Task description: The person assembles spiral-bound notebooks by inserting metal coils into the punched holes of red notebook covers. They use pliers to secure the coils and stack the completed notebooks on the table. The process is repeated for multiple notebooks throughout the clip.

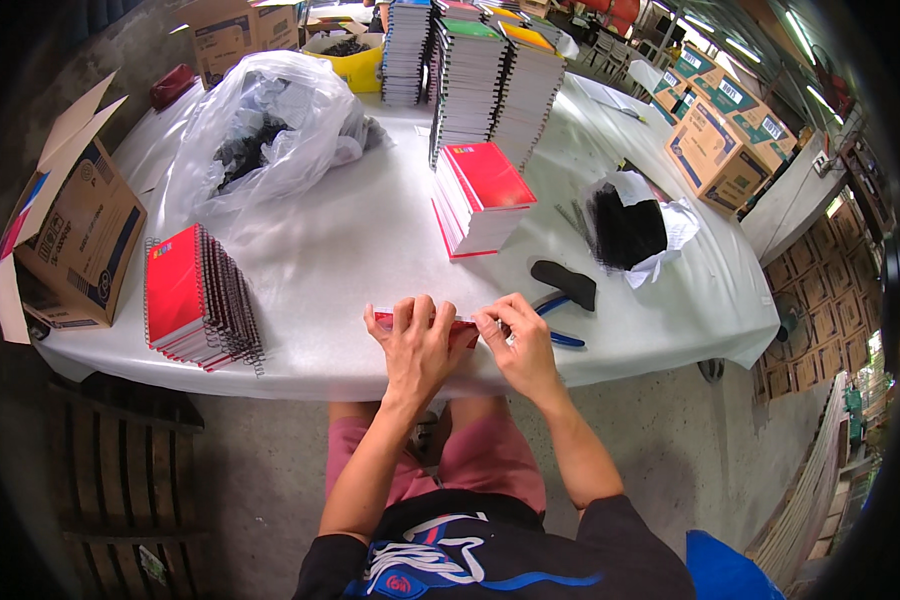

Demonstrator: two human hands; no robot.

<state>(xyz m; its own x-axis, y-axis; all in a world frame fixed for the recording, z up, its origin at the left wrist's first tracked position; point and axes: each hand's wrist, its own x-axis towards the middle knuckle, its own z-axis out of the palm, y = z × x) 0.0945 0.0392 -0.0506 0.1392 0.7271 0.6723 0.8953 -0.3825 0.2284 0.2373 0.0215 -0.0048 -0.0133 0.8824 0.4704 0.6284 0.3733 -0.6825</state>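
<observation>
At the table's near edge, my left hand (417, 345) is closed over a red-covered notebook (383, 320), which shows only in part beneath the fingers. My right hand (519, 348) pinches at the notebook's right end; what lies between thumb and fingertips is too small to make out. Just right of it lie pliers with blue handles (567, 340), partly under a black, elongated piece (566, 283). Beyond my hands stands a stack of red notebooks (482, 200) with no coils showing. To the left, red spiral-bound notebooks (185, 295) with dark wire coils are piled up.
Black coils (628, 230) lie on white paper at the right. A clear plastic bag (270, 140) with dark contents sits back left, beside an open carton (80, 240). Tall stacks of spiral notebooks (470, 90) stand at the back. More cartons (720, 150) are at the far right.
</observation>
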